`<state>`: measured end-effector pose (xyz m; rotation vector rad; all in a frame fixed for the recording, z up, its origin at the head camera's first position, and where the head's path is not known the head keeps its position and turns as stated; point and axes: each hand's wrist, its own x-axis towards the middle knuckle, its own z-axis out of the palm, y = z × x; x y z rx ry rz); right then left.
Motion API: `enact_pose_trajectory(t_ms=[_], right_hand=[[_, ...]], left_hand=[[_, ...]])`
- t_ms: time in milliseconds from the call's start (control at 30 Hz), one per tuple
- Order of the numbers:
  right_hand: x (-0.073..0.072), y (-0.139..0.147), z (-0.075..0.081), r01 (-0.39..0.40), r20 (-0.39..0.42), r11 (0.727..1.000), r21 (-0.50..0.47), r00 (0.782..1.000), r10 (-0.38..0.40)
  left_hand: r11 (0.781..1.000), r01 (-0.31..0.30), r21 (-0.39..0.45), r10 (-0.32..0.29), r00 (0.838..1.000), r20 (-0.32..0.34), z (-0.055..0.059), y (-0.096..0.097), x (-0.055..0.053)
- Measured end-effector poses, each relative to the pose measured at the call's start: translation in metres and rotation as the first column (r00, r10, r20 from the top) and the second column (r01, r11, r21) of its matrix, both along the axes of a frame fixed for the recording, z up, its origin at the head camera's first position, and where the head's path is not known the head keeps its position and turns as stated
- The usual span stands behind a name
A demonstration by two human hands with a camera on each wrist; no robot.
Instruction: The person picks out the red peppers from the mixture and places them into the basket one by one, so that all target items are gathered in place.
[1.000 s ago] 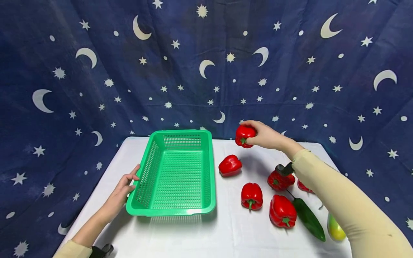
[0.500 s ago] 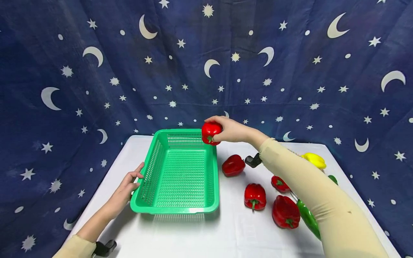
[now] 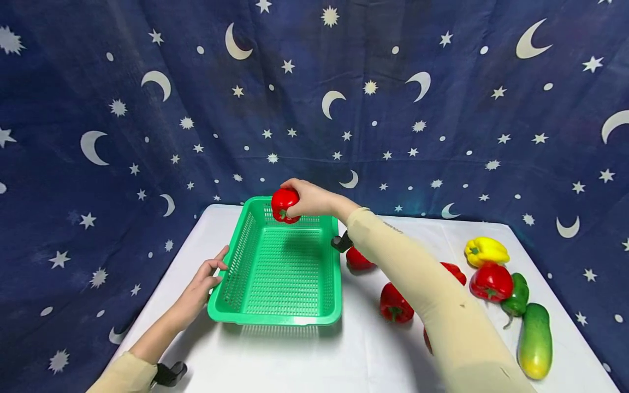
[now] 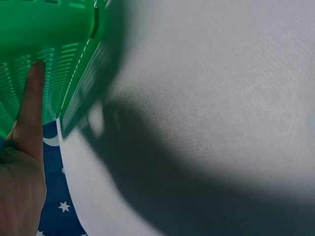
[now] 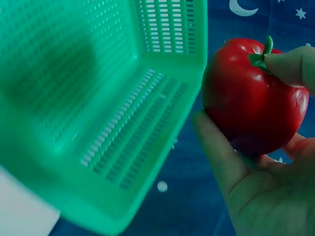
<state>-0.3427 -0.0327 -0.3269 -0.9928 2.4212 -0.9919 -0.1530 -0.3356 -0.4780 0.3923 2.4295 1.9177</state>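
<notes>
A glossy red bell pepper [image 3: 285,205] with a green stem is held in my right hand [image 3: 312,198], above the far part of the green plastic basket [image 3: 275,319]. In the right wrist view, the thumb presses by the stem of the bell pepper [image 5: 253,98] and the other fingers support it from the opposite side. My left hand [image 3: 199,286] holds the basket's left rim. In the left wrist view, a straight finger of the left hand [image 4: 22,182] lies against the outer wall of the basket [image 4: 44,29].
Several red bell peppers [image 3: 395,305] lie right of the basket, partly behind the right sleeve [image 3: 437,289]. Farther right are a yellow bell pepper [image 3: 486,251], another red bell pepper [image 3: 491,282], a green pepper [image 3: 517,295] and a green-yellow oblong vegetable [image 3: 535,341]. A starry curtain [image 3: 304,109] hangs behind the white table.
My right hand has carried the red bell pepper leftward, from right of the basket to above it. The left hand stays at the rim. The view has shifted slightly right.
</notes>
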Motion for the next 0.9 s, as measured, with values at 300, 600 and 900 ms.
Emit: enact_pose_trajectory(t_ms=[300,600,900], right_hand=[[-0.009,-0.042,-0.026,0.016,0.097,1.0,0.009,0.995,-0.017],[-0.008,-0.07,-0.057,0.047,0.106,0.997,0.064,0.993,-0.054],[-0.013,-0.077,-0.083,0.092,0.157,0.99,0.111,0.982,-0.109]], left_hand=[[1.0,-0.007,-0.012,0.007,1.0,0.005,-0.001,0.001,-0.001],[0.999,-0.021,-0.034,0.022,1.0,0.018,-0.002,-0.002,0.002],[1.0,-0.015,-0.002,0.015,1.0,0.011,-0.002,-0.001,0.001]])
